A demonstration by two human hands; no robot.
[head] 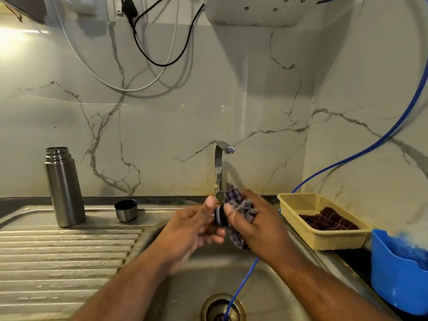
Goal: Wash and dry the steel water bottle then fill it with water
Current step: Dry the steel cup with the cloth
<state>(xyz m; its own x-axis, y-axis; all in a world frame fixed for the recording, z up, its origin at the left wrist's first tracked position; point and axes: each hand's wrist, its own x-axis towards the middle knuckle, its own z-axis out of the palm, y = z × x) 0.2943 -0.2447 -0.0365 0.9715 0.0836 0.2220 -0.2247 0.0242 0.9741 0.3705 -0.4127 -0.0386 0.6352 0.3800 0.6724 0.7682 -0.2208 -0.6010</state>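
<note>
The steel water bottle (64,188) stands upright and uncapped on the draining board at the left. Its steel cup lid (126,210) sits mouth-up to the right of it. Over the sink, my left hand (193,228) holds the black inner stopper (220,216) by its end. My right hand (251,222) grips a checked cloth (238,206) wrapped against the stopper's other side. The steel tap (220,169) rises just behind my hands, with no water running from it.
The ribbed draining board (58,262) fills the left, the sink basin (192,295) lies below my hands with a blue hose (240,286) running to its drain. A beige basket (324,220) holding a dark cloth and a blue tub (398,272) stand at the right.
</note>
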